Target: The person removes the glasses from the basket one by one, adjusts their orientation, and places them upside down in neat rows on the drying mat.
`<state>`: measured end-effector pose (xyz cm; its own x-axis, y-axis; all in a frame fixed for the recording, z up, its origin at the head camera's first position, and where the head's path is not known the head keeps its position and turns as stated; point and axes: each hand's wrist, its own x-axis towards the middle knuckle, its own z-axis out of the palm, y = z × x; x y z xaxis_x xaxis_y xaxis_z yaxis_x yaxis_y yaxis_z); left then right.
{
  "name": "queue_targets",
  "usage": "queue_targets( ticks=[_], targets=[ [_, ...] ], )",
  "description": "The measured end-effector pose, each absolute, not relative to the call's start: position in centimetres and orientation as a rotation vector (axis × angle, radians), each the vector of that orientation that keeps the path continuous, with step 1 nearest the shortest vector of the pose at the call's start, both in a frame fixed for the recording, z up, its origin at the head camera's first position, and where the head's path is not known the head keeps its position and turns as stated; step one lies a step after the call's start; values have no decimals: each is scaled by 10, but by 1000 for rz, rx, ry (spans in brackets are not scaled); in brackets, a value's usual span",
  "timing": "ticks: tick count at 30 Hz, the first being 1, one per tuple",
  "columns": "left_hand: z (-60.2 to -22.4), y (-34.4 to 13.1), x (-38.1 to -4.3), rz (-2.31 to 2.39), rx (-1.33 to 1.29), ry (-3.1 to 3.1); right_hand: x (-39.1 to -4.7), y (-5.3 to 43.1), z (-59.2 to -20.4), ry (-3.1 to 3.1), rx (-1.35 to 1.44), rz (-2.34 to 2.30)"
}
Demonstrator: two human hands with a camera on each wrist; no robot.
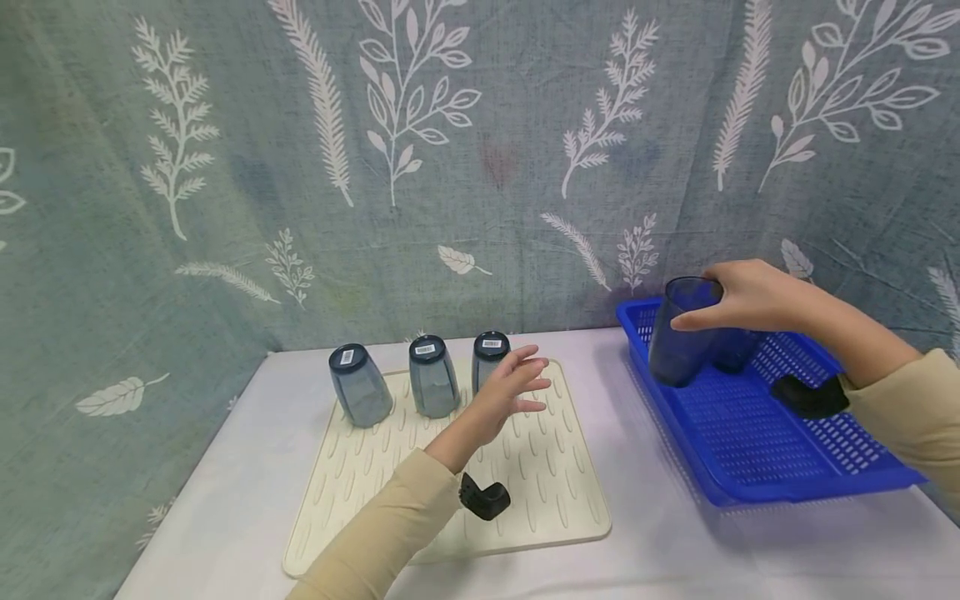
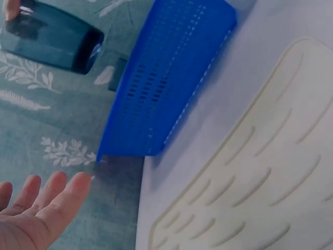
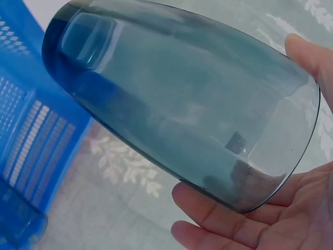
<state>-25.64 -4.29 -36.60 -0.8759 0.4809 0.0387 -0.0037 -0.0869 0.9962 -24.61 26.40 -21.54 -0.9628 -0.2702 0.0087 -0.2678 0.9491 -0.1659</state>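
In my right hand (image 1: 757,296) is a blue-tinted drinking glass (image 1: 678,346), gripped near its rim between thumb and fingers. It is upright, rim up, above the left side of the blue plastic basket (image 1: 750,450). The right wrist view shows the same glass (image 3: 182,99) up close. My left hand (image 1: 502,396) is held over the cream drying mat (image 1: 555,492) with its fingers spread and nothing in it. It overlaps the rightmost of three upside-down glasses; that glass (image 1: 486,354) stands beside a middle glass (image 1: 433,383) and a left glass (image 1: 362,392).
Another glass (image 1: 735,350) is in the back of the basket, partly hidden behind my right hand's glass. A white-covered table (image 1: 637,533) lies under the mat and basket. Behind it hangs a grey-green curtain (image 1: 510,167) with white leaf prints.
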Motion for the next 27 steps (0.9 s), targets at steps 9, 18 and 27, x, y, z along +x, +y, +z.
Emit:
queue_targets(
  ticks=[9, 18, 27],
  targets=[
    [-375, -34, -253, 2081, 466, 1812, -242, 242, -213, 3078, -488, -305],
    [-380, -29, -252, 2089, 466, 1830, -237, 228, -220, 3098, -526, -400],
    [-381, -24, -249, 2133, 452, 1845, -238, 212, -230, 3103, -547, -502]
  ],
)
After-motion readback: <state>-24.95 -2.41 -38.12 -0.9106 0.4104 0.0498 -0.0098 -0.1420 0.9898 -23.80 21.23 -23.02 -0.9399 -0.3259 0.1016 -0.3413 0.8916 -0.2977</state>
